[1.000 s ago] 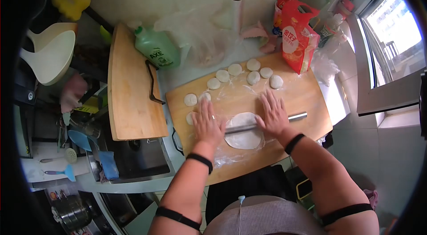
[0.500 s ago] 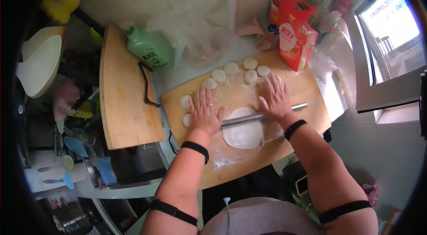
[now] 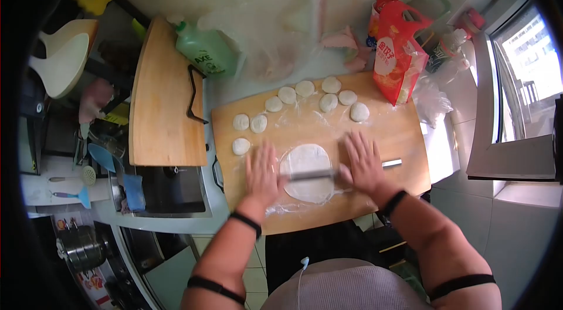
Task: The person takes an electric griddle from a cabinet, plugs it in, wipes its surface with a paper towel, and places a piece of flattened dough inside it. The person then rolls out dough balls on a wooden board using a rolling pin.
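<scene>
A flat round sheet of dough (image 3: 305, 156) lies on the wooden board, with a metal rolling pin (image 3: 311, 175) across its lower half. My left hand (image 3: 263, 176) rests its palm on the pin's left end, fingers stretched forward and slightly blurred. Over the right part of the pin lies my right hand (image 3: 362, 164), palm down with its fingers extended; the pin's tip pokes out beyond it. Neither hand wraps round the pin. Several small dough pieces (image 3: 287, 95) sit in a curve along the far and left part of the board.
The floured wooden board (image 3: 399, 140) fills the counter before me. Behind it stand a red flour bag (image 3: 402, 52), a green detergent bottle (image 3: 205, 52) and a cardboard-cored roll (image 3: 316, 11). A second wooden board (image 3: 164, 104) lies over the sink (image 3: 176, 192) at left. An open window (image 3: 522, 69) is at right.
Both hands and the rolling pin have moved toward me, from the upper part of the dough sheet to its lower half. The view has shifted, and more small dough pieces show.
</scene>
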Demonstrator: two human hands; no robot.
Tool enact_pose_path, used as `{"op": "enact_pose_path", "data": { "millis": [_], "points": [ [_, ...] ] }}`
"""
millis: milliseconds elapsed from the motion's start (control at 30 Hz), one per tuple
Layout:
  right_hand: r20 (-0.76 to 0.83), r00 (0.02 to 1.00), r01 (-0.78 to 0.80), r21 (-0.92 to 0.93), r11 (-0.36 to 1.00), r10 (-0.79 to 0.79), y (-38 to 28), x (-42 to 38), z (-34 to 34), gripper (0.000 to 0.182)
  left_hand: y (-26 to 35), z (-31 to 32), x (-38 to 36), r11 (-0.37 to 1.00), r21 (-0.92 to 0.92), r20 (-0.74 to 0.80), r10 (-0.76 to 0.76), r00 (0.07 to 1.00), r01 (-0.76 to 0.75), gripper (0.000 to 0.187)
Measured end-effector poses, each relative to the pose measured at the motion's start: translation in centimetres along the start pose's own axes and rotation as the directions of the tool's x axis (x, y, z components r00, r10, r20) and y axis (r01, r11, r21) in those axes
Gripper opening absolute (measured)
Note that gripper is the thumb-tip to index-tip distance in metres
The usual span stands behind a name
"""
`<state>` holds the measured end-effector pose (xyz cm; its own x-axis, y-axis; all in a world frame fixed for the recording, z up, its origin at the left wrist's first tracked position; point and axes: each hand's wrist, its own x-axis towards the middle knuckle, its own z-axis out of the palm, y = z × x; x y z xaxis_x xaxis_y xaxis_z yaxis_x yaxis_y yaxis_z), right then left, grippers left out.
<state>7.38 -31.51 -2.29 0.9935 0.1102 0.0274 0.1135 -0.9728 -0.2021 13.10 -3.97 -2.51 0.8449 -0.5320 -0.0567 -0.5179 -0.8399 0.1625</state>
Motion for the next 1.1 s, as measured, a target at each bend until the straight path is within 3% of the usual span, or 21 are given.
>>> {"op": "enact_pose_path", "data": {
  "millis": [67,100,167,200,233,267,300,333,400,567,633,767,833,900,967,1000,1100],
  "points": [
    [-0.119,0.993,0.006,-0.003,1.000,-0.006,1.4,4.8,0.1,0.071,-0.6,-0.6,4.7,0.989,-0.093,-0.173,-0.130,0.976,0.115,0.075],
    [-0.121,0.993,0.015,-0.005,1.000,-0.016,2.0,5.9,0.1,0.071,-0.7,-0.7,6.0,0.988,-0.094,-0.179,-0.138,0.974,0.122,0.075],
    [-0.155,0.985,0.086,0.037,0.996,-0.080,2.2,7.2,-0.1,0.063,-1.3,-0.4,7.2,0.983,-0.079,-0.388,-0.186,0.903,0.169,0.058],
    [-0.247,0.937,0.259,0.023,0.966,-0.245,2.5,6.8,-0.3,0.053,-1.1,-0.1,6.7,0.982,-0.075,-0.390,-0.188,0.901,0.172,0.058],
    [-0.249,0.937,0.258,0.024,0.966,-0.244,2.4,5.8,-0.2,0.053,-0.7,0.2,5.9,0.990,-0.134,-0.445,-0.104,0.890,0.049,0.046],
    [-0.151,0.936,0.332,0.081,0.940,-0.318,2.1,4.6,-0.2,0.045,-0.2,0.4,4.9,0.980,-0.182,-0.504,-0.023,0.863,-0.080,0.035],
    [-0.056,0.918,0.398,0.144,0.906,-0.394,1.9,3.6,-0.2,0.037,0.6,0.6,3.3,0.964,-0.239,-0.454,-0.004,0.891,-0.118,0.030],
    [-0.060,0.918,0.397,0.141,0.907,-0.393,1.7,3.0,-0.1,0.037,1.4,0.9,1.4,0.942,-0.300,-0.402,0.017,0.915,-0.150,0.024],
    [0.037,0.893,0.439,0.145,0.887,-0.448,1.3,1.7,0.3,0.028,2.8,0.2,-1.6,0.935,-0.290,-0.204,0.146,0.968,-0.202,0.021],
    [-0.038,0.916,0.400,0.157,0.903,-0.400,0.3,-0.1,-0.9,0.023,3.8,1.3,-5.1,0.947,-0.302,-0.162,0.064,0.985,-0.112,0.026],
    [-0.037,0.930,0.366,0.158,0.917,-0.365,-0.5,-1.6,-1.7,0.023,6.1,0.8,-6.2,0.945,-0.321,-0.063,0.044,0.997,-0.062,0.034],
    [-0.001,0.961,0.272,0.153,0.950,-0.275,-2.2,-5.5,-1.5,0.023,7.8,-1.9,-7.2,0.880,-0.463,-0.005,0.119,0.993,-0.107,0.043],
    [0.038,0.972,0.225,0.143,0.964,-0.233,-2.8,-6.6,-1.1,0.024,6.3,-3.0,-6.2,0.931,-0.354,-0.158,0.034,0.987,-0.089,0.044],
    [0.014,0.986,0.162,0.148,0.976,-0.166,-3.4,-6.7,-0.5,0.024,4.6,-2.5,-5.6,0.951,-0.298,-0.148,0.044,0.988,-0.087,0.053],
    [0.058,0.991,0.108,0.143,0.984,-0.117,-3.6,-6.1,-0.3,0.031,3.2,-1.5,-5.0,0.979,-0.183,0.000,0.091,0.996,-0.090,0.062],
    [-0.002,0.998,0.063,0.118,0.991,-0.063,-3.9,-5.1,-0.8,0.037,2.5,-1.0,-4.2,0.981,-0.171,0.068,0.107,0.992,-0.094,0.072],
    [-0.058,0.998,0.027,0.125,0.992,-0.020,-2.5,-1.5,0.3,0.056,1.5,-0.5,1.0,0.998,-0.024,0.017,0.062,0.998,-0.062,0.076]
  ]
}}
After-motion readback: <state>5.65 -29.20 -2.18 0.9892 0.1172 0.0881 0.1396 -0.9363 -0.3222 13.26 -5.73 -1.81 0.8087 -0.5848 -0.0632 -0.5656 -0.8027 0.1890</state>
